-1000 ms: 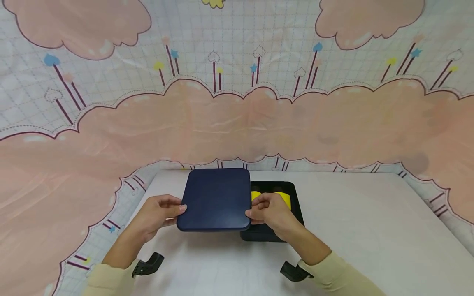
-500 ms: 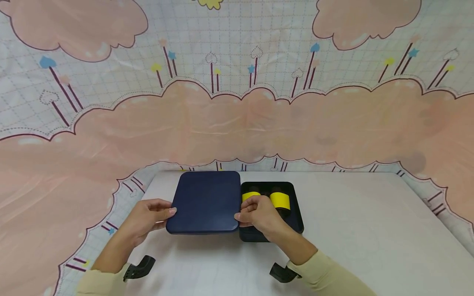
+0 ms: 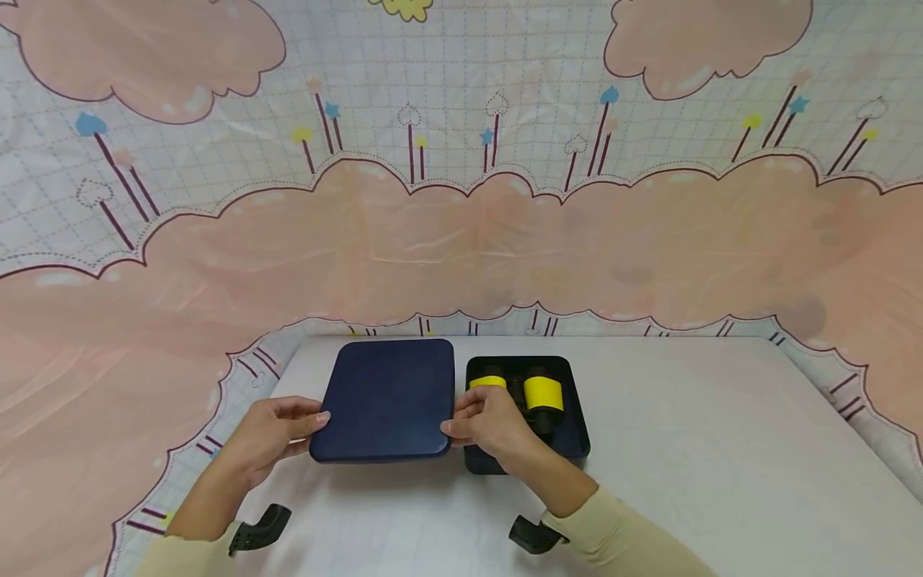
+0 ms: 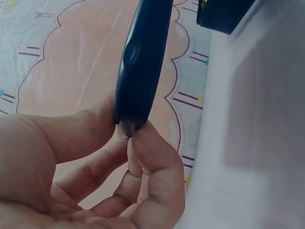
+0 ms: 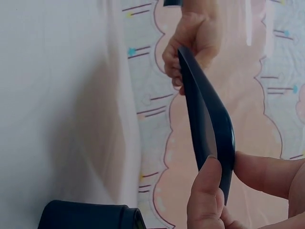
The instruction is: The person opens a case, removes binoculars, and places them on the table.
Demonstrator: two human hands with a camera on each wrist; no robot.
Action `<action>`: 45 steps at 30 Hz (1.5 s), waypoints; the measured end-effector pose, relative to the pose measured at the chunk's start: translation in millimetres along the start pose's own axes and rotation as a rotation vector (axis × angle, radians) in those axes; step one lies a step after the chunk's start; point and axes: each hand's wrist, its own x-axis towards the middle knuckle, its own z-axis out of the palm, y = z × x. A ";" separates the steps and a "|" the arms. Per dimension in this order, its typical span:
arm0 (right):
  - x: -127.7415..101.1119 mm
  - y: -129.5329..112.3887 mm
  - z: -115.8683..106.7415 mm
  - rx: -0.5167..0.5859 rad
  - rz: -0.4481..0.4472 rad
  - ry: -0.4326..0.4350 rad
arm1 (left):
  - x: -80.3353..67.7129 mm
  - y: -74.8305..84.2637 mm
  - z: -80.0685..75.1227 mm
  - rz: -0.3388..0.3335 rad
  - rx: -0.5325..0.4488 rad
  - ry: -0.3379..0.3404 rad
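A dark blue square lid [image 3: 385, 401] is held above the table between both hands. My left hand [image 3: 270, 437] pinches its left edge, thumb on top and fingers underneath. On the opposite edge, my right hand [image 3: 497, 425] pinches the lid the same way. Both wrist views show the lid [image 4: 143, 62] edge-on, raised off the white surface. Just right of the lid stands an uncovered dark box [image 3: 579, 429]. Inside it lie black-and-yellow binoculars [image 3: 543, 394], partly hidden behind my right hand.
A white table [image 3: 685, 441] carries the box, and the lid casts a shadow on it. Behind and beside it hangs a cloth [image 3: 461, 248] printed with pink clouds. A black wrist mount [image 3: 261, 529] sticks out from the left sleeve, another black mount [image 3: 535, 534] from the right.
Both hands have carried the lid leftward and slightly lower, away from over the box. More of the box and the binoculars inside now shows.
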 end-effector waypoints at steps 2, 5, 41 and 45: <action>1.1 0.0 2.4 -0.005 0.004 0.003 | 0.9 -1.2 -2.1 -0.001 -0.003 -0.003; 2.5 0.2 6.2 -0.009 0.013 0.007 | 1.9 -2.7 -4.9 0.002 -0.001 -0.007; 13.0 9.1 30.8 -0.025 0.084 0.010 | 5.1 -20.3 -21.5 -0.040 -0.005 0.002; 14.1 11.3 32.5 -0.031 0.081 0.008 | 7.0 -22.6 -23.3 -0.048 0.003 0.002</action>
